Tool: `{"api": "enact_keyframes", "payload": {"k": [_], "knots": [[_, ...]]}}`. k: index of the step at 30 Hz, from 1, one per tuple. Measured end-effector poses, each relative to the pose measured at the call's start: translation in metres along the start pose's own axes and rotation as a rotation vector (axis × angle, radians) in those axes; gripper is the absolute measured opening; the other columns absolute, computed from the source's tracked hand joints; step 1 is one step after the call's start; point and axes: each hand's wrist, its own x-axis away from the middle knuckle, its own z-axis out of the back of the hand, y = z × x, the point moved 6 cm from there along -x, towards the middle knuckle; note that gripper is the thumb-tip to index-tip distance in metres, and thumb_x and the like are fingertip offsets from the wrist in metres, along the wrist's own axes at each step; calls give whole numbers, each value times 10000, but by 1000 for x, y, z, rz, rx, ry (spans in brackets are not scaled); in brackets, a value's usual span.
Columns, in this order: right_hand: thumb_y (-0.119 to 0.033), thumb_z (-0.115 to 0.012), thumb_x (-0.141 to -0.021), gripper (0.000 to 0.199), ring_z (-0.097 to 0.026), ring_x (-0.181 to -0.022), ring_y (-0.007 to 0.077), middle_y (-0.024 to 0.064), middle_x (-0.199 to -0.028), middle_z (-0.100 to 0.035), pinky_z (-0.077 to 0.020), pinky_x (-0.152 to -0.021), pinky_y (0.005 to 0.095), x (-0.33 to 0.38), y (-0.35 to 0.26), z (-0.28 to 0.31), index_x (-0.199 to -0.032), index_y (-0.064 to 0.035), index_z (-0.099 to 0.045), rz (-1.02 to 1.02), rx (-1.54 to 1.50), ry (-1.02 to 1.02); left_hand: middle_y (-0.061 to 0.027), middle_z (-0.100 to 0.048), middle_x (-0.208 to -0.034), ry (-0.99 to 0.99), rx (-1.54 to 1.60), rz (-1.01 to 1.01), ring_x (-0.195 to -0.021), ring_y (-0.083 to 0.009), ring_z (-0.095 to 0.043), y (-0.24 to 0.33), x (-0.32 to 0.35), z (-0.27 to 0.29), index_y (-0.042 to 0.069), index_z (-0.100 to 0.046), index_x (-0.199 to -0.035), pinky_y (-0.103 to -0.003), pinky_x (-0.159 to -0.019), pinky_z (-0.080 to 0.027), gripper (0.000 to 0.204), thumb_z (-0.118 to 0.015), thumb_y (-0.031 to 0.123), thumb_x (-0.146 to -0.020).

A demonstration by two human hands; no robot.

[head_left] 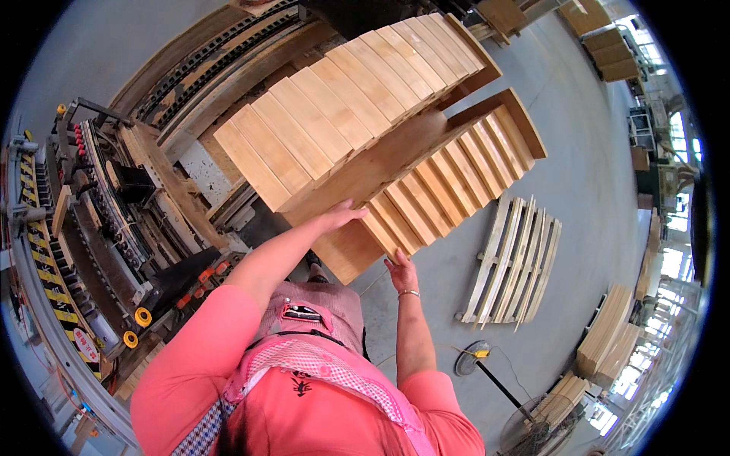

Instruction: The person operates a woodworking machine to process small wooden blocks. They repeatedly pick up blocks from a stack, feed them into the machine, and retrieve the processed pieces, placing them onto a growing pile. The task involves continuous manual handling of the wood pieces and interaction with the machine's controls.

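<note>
Both flat, unclenched hands, left hand [344, 216] and right hand [401, 270], seemingly press a stack of pale wooden boards [357, 99].

Two stacks of boards sit in the upper middle of the frame, the upper stack [342, 99] above and left of the lower stack [449, 182]. A machine [99, 220] fills the left side. A pallet [513, 262] lies on the floor [593, 175] at right, with a fan [540, 425] at lower right.
</note>
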Motion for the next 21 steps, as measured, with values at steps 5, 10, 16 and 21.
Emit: {"api": "enact_keyframes", "payload": {"k": [5,10,16,21], "knots": [[-183,-666,-788,442,-501,-1046,165,-6,-1118,-536,-398,-902,439,3,6,8,-1164,-79,-458,27,26,-1,-194,-382,-1347,-44,-128,-49,-1266,-278,-346,22,4,-17,-13,-327,-1329,-345,-1039,-262,812,-591,500,-758],[-193,-653,-800,453,-485,-1065,171,-2,-1120,-534,-379,-919,450,12,-8,-6,-1183,-82,-440,54,12,-23,-194,-377,-1350,-11,-13,-75,-1264,-274,-350,4,-21,-10,-6,-318,-1337,-334,-1035,-271,808,-593,489,-759],[-219,-662,-791,495,-472,-1084,183,21,-1145,-524,-361,-926,453,9,-7,-9,-1198,-64,-426,56,65,-12,-223,-329,-1370,-161,-134,-97,-1282,-297,-315,19,-20,-19,-42,-224,-1361,-329,-1052,-250,915,-622,491,-732],[-229,-679,-774,569,-487,-1051,193,64,-1144,-518,-406,-864,401,15,-1,-8,-1227,-28,-400,82,158,22,-233,-295,-1385,-63,-187,-136,-1299,-315,-278,-2,-17,-19,-44,-163,-1377,-339,-1062,-235,949,-631,459,-722]]}}
